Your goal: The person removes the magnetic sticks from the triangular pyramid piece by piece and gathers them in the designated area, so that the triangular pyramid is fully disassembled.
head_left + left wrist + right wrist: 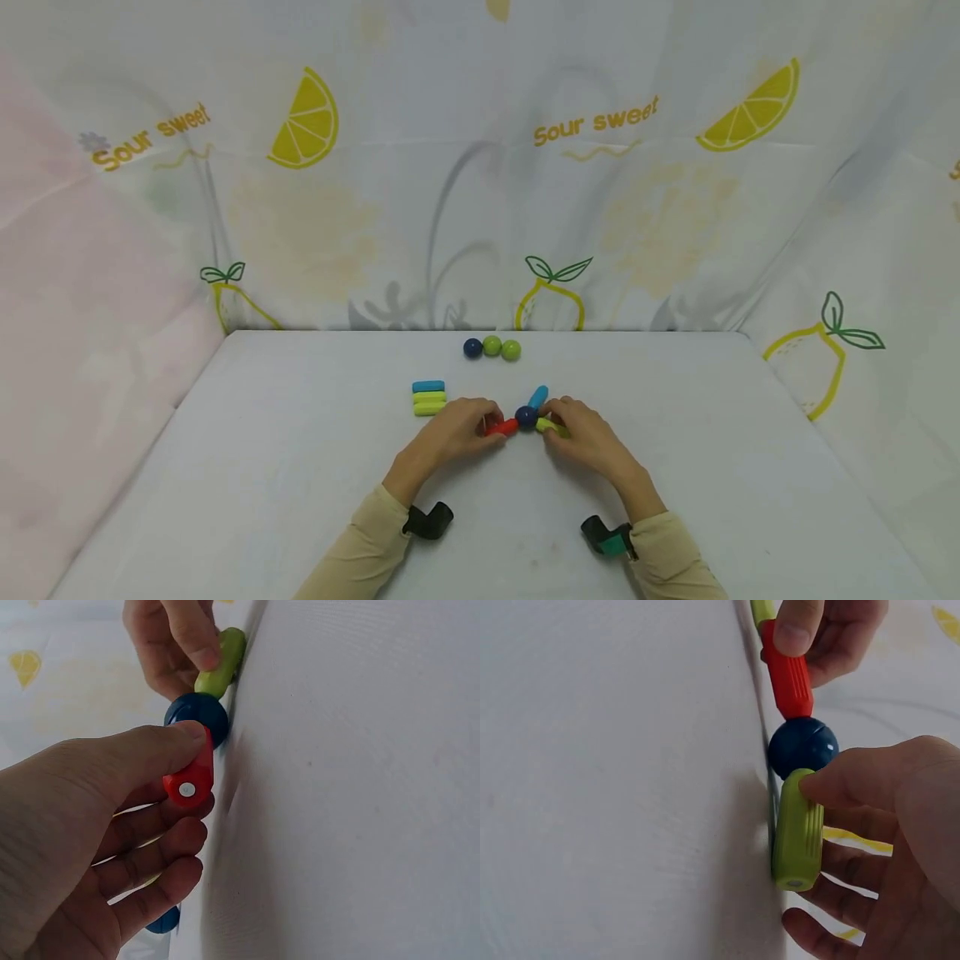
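Two hands grip short rods on opposite sides of one dark blue ball [527, 417].
The left hand [459, 430] pinches a red rod [504, 427], the right hand [587, 437] a yellow-green rod [799, 832]; the hands are a little apart, with the dark blue ball between them and both rods meeting it. A light blue rod [538, 397] extends from the ball's far side, angled away from the person, just beside the right hand's fingertips. Just beyond the left hand, a light blue bar [428, 387] and two lime bars [430, 403] lie side by side on the white bench [300, 500]. Farther out, beyond the gap between the hands, a navy ball [472, 348] and two green balls [502, 347] sit in a row.
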Available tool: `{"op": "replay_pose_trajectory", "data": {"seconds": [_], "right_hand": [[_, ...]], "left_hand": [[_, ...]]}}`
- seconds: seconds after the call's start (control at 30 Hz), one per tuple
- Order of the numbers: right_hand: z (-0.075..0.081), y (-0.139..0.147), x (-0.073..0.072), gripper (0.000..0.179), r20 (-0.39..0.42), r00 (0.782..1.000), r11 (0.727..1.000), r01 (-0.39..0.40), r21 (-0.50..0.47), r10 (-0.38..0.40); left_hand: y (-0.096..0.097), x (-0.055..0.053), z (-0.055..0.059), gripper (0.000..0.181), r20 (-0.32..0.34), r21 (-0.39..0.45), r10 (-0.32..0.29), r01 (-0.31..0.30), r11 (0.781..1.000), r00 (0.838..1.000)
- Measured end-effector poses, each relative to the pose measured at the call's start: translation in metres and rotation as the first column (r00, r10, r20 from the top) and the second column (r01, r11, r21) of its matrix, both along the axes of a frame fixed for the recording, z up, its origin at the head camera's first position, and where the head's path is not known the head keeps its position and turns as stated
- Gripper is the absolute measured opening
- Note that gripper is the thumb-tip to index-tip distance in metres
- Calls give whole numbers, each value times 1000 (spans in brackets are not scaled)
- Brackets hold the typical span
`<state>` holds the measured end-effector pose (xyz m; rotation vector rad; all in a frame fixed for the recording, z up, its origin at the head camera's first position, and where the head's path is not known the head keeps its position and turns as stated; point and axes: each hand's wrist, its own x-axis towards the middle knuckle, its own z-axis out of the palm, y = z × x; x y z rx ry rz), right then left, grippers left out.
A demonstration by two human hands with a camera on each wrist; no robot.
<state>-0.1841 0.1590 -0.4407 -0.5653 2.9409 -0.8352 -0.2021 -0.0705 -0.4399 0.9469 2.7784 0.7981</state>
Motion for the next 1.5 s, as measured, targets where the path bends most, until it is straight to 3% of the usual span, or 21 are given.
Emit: {"op": "replay_pose_trajectory", "data": {"seconds": [0.23, 0.43, 0.73, 1.07, 1.5], "right_hand": [[-3, -8, 1, 24, 31, 997, 996, 76, -42, -74], [-3, -13, 2, 26, -1, 994, 994, 110, -22, -110], [-2, -13, 3, 22, -17, 999, 999, 47, 26, -46], [-3, -10, 3, 25, -42, 999, 999, -33, 6, 33], [-7, -11, 0, 22, -51, 999, 1000, -15, -26, 13]], "left_hand": [[2, 3, 0, 23, 6, -24, -53, 54, 998, 999], [3, 4, -1, 20, -5, -16, -94, 94, 995, 996], [1, 3, -3, 19, 4, -14, -114, 114, 993, 993], [-1, 2, -6, 18, -24, 7, -122, 122, 992, 992], [-4, 2, -1, 21, -34, 28, -129, 130, 991, 991]]}}
